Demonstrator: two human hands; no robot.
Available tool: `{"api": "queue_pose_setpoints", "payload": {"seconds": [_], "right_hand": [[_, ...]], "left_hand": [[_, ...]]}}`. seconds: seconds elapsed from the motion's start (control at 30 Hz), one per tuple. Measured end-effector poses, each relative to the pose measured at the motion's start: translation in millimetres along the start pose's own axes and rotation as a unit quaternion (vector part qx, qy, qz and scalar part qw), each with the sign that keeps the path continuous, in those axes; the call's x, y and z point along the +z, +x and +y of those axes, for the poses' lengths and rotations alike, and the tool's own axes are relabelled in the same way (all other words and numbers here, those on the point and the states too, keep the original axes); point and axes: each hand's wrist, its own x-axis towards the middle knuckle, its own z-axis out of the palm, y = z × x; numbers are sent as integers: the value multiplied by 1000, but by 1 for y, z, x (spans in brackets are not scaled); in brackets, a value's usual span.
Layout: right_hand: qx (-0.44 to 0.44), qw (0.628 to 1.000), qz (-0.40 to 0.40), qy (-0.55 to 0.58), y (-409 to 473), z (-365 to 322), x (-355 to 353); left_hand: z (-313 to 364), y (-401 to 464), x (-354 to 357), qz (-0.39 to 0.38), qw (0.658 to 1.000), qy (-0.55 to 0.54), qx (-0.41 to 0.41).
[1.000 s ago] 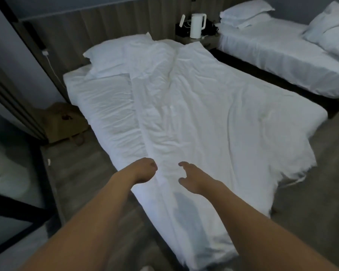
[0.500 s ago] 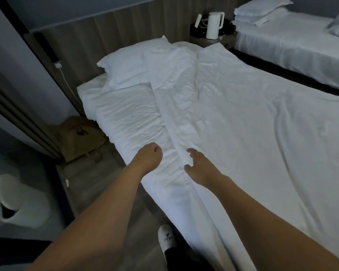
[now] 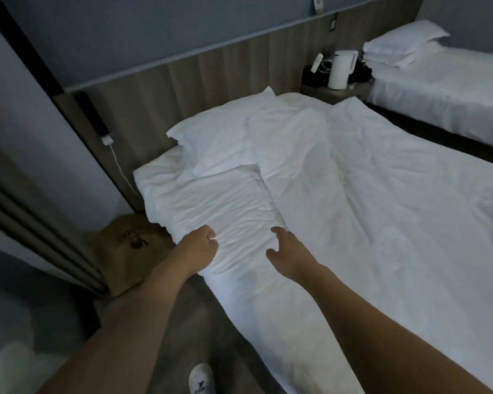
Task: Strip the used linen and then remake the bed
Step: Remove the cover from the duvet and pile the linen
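Low in the frame's centre, the wrinkled white bed sheet [image 3: 228, 211] was bunched in the curled left hand [image 3: 201, 245]; the right hand [image 3: 286, 253] hovered loose-fingered, gripping nothing. If pulled one-handed, the rumpled white duvet [image 3: 382, 223] atop could be dragged floorward.

Your left hand [image 3: 201, 245] is curled at the near edge of the bed [image 3: 160, 177], over the wrinkled white sheet [image 3: 225, 206], though whether it grips cloth is unclear. Your right hand [image 3: 289, 255] hovers with loose fingers beside the folded-back edge of the duvet [image 3: 396, 223]. A pillow [image 3: 219, 137] lies at the head; a kettle [image 3: 339, 69] stands on the nightstand [image 3: 325, 93], a paper bag [image 3: 125, 248] on the floor.
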Motion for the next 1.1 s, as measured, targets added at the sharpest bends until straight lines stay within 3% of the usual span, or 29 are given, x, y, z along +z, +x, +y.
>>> {"api": "queue_pose_setpoints", "payload": {"seconds": [0.2,0.47,0.67,0.93,1.03,1.1], "right_hand": [[68,997,33,14,92,-63,14],[146,984,96,22,229,-74,-31],[186,977,98,23,347,-91,-51],[233,962,138,39,536,-39,-22],[248,959,132,45,554,-29,7],[278,950,133,54,554,-32,14]], "left_hand": [[-16,144,-63,-51,994,61,71],[31,345,-108,-83,996,-21,29],[72,501,-130,-160,983,-94,-11],[145,776,-49,-189,977,-97,3],[148,813,-15,-233,972,-38,1],[149,813,-3,-225,973,-2,43]]}}
